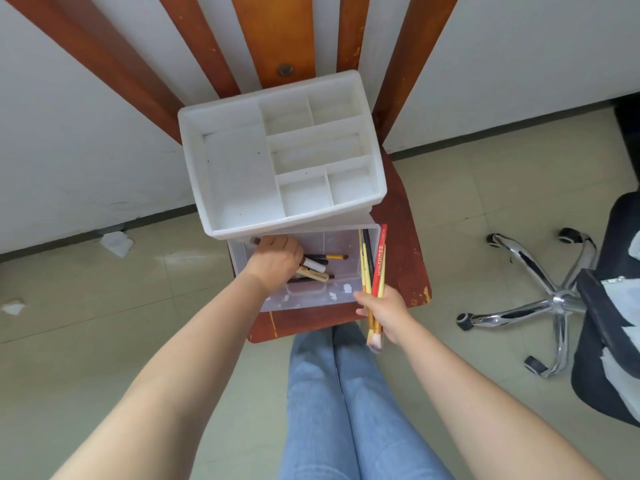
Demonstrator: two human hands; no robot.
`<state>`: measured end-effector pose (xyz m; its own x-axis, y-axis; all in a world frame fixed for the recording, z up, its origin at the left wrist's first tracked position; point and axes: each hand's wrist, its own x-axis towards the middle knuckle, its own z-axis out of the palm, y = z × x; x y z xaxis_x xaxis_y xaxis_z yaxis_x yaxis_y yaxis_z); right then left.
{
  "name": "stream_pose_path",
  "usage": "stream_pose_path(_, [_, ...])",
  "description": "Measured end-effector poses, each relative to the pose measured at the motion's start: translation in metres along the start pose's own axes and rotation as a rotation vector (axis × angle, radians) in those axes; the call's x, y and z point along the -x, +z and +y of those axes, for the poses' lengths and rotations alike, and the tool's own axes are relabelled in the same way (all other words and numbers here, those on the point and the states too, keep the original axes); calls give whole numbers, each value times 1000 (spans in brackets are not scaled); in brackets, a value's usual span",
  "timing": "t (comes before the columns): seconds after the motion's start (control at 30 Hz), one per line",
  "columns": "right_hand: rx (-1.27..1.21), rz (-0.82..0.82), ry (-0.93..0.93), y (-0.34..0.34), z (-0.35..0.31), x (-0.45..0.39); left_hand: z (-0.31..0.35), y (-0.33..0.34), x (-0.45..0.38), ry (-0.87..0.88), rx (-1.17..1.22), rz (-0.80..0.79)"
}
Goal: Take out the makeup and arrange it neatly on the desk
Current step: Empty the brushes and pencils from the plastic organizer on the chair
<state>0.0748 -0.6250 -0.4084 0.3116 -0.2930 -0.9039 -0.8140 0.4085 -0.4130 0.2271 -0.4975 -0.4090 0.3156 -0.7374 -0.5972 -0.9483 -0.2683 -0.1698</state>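
Makeup brushes and pencils (320, 268) lie loose in the clear pull-out drawer (311, 299) beneath the white organiser (239, 181) on a wooden chair (405, 244). We note the left hand (275, 259) reaching into the drawer, fingers curled over the items; whether it grips one, we cannot tell. We find the right hand (384, 311) clutching a gathered bundle (372, 271). Removal is under way; next we judge a firm pinch and lift are needed.

Bare forearms (194, 358), no sleeves in view; light blue denim jeans (346, 403)
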Motion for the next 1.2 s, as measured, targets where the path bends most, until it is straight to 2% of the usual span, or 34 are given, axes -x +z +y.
stream_pose_path(0.07, [94,78,-19,2,3,-1,-1,-6,5,11,-75,99])
stream_pose_path(0.13, [130,138,-55,4,3,-1,1,-12,10,-20,-60,124])
stream_pose_path(0.2, [162,190,-95,5,1,1,3,-7,11,-32,3,108])
stream_pose_path(0.27, [185,245,-135,4,0,5,10,4,10,-99,111,12])
stream_pose_path(0.33, [236,290,-177,4,-1,11,15,9,15,-135,209,11])
stream_pose_path(0.43, [269,318,-187,5,-6,20,19,9,26,-149,291,58])
stream_pose_path(0.53, [264,340,-168,5,-14,27,13,6,27,-132,333,31])
stream_pose_path(0.63, [256,340,-169,3,-22,33,4,0,25,-58,282,-21])
stream_pose_path(0.73, [233,337,-151,4,-28,36,7,-5,29,-25,175,7])
stream_pose_path(0.9, [161,350,-71,3,-35,37,22,-9,23,46,134,7])
stream_pose_path(1.2, [146,380,-54,1,-39,32,29,-23,1,-87,193,-22])
